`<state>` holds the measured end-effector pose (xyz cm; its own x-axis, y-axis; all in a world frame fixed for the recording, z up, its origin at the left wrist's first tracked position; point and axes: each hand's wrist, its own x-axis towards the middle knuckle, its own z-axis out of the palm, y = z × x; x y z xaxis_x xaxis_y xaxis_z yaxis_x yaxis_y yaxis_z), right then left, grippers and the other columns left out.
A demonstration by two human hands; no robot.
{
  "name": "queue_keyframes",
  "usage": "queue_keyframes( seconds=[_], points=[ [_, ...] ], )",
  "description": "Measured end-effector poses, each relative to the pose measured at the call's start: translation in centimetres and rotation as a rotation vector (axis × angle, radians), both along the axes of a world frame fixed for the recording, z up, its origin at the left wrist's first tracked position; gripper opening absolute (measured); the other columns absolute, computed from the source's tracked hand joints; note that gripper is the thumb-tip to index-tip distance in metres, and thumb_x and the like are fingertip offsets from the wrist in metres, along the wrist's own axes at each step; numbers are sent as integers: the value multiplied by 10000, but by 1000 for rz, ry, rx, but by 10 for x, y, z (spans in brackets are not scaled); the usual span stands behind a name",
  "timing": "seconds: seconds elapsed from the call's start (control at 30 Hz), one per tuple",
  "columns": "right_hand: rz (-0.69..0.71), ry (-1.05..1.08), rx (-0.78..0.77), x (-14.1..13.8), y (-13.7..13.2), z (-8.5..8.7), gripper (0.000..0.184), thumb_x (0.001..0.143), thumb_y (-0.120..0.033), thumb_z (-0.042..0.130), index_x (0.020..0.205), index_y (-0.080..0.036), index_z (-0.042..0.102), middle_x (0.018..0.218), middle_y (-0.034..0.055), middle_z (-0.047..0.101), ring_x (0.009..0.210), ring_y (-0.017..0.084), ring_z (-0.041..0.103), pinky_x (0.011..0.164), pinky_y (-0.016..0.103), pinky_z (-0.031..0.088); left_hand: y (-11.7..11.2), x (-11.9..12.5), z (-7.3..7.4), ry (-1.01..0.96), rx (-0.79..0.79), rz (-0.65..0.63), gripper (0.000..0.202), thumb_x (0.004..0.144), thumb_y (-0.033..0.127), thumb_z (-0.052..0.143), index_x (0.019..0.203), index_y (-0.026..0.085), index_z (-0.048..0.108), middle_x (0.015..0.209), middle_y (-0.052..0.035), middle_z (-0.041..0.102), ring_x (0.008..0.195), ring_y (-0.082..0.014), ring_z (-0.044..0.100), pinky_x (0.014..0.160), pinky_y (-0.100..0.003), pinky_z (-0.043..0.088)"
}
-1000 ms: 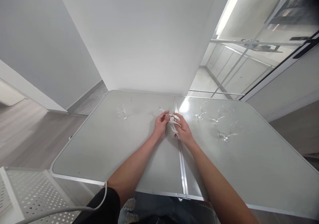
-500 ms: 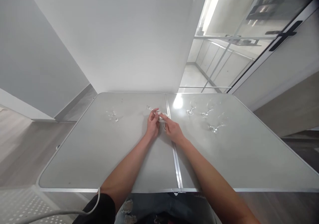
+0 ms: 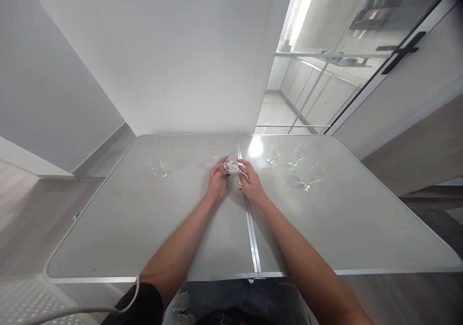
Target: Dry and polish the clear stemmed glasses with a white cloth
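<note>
Over the table's middle seam, both my hands hold a small shiny whitish thing point(image 3: 234, 168) between them; its exact kind is unclear. My left hand point(image 3: 217, 182) has its fingers closed on the left end. My right hand point(image 3: 252, 184) grips the right side with thumb and fingers. A pale ring-like part point(image 3: 238, 182) shows just below, between the hands; I cannot tell whether it belongs to the held thing. Just beyond my left fingers is a clear glass-like piece point(image 3: 214, 156), partly hidden.
Three clear stemmed glasses, one in front point(image 3: 306, 185) and two behind point(image 3: 292, 165) point(image 3: 271, 162), are on the right half of the grey table point(image 3: 144, 228). Another transparent item point(image 3: 159, 169) is at the left. A white wall point(image 3: 181, 64) borders the far edge. A cable point(image 3: 134, 298) crosses my left sleeve.
My hands have moved slightly apart, and more of the whitish thing shows between them. My right index finger has drawn back from across it. The whole view has shifted slightly.
</note>
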<state>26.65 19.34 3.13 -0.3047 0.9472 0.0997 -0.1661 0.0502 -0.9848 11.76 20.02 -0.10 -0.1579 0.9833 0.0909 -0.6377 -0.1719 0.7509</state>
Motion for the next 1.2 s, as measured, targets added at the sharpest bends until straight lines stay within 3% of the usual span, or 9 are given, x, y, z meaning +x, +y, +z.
queue_keyframes(
  seconds=[0.1, 0.37, 0.47, 0.57, 0.67, 0.8, 0.9, 0.97, 1.2],
  points=[
    [31, -103, 146, -7, -5, -1, 515, 757, -167, 635, 1247, -327, 648, 1152, 7, 682, 655, 120, 558, 570, 247, 511, 3, -2, -4, 18, -31, 63, 376, 825, 381, 781, 1140, 186, 710, 910, -41, 675, 822, -130, 631, 796, -241, 477],
    [184, 298, -342, 15, 10, 3, 543, 779, -243, 659, 1316, -226, 587, 542, -90, 461, 386, 65, 271, 424, 220, 434, 3, -3, 2, -35, 25, -37, 485, 764, 276, 835, 1209, 206, 654, 1137, -100, 707, 1057, -205, 663, 916, -307, 485],
    [87, 161, -197, 14, 12, -2, 541, 785, -226, 610, 1322, -269, 568, 680, -48, 599, 407, 82, 369, 423, 228, 433, 3, -2, 2, 1, -10, -23, 439, 767, 252, 823, 1175, 206, 668, 1232, -111, 684, 1092, -200, 651, 920, -297, 482],
    [-27, -100, 134, 3, 8, -9, 493, 801, -210, 566, 1283, -304, 605, 1045, 16, 707, 617, 138, 586, 571, 272, 522, 3, -2, 0, 6, -13, 0, 398, 802, 280, 792, 1174, 207, 669, 1304, -114, 649, 1096, -189, 645, 928, -296, 481],
    [6, -208, 281, -5, 4, -13, 477, 809, -191, 551, 1265, -305, 637, 1189, 23, 691, 806, 179, 652, 736, 308, 553, 5, -2, -1, -2, 4, 54, 347, 841, 382, 757, 1122, 198, 672, 1162, -91, 683, 1002, -174, 660, 885, -287, 492],
    [115, 121, -95, -1, 6, -9, 481, 805, -204, 579, 1280, -276, 594, 924, 5, 707, 452, 92, 469, 479, 256, 499, 5, -2, 1, 19, -17, 83, 304, 795, 377, 805, 993, 192, 666, 924, -35, 686, 850, -145, 653, 794, -259, 490],
    [196, 380, -348, 12, 11, -2, 517, 773, -166, 625, 1286, -218, 585, 512, -106, 480, 345, 56, 241, 394, 205, 429, 3, -2, 4, 9, 14, 11, 307, 771, 323, 834, 990, 197, 660, 1003, -57, 711, 1000, -191, 667, 859, -292, 493],
    [214, 476, -416, 20, 16, 0, 502, 761, -149, 636, 1260, -185, 598, 430, -141, 349, 334, 49, 194, 384, 181, 409, 2, -2, 4, -11, 22, -25, 344, 746, 269, 854, 1021, 213, 655, 1033, -61, 726, 1089, -214, 658, 892, -306, 491],
    [34, 537, -390, 44, 33, -2, 467, 694, -153, 640, 1159, -186, 607, 471, -106, 475, 296, 42, 221, 302, 165, 245, -1, -4, 7, -107, -67, -266, 214, 793, 175, 756, 1003, 185, 719, 1253, -100, 695, 1148, -249, 643, 978, -420, 515]
  ],
)
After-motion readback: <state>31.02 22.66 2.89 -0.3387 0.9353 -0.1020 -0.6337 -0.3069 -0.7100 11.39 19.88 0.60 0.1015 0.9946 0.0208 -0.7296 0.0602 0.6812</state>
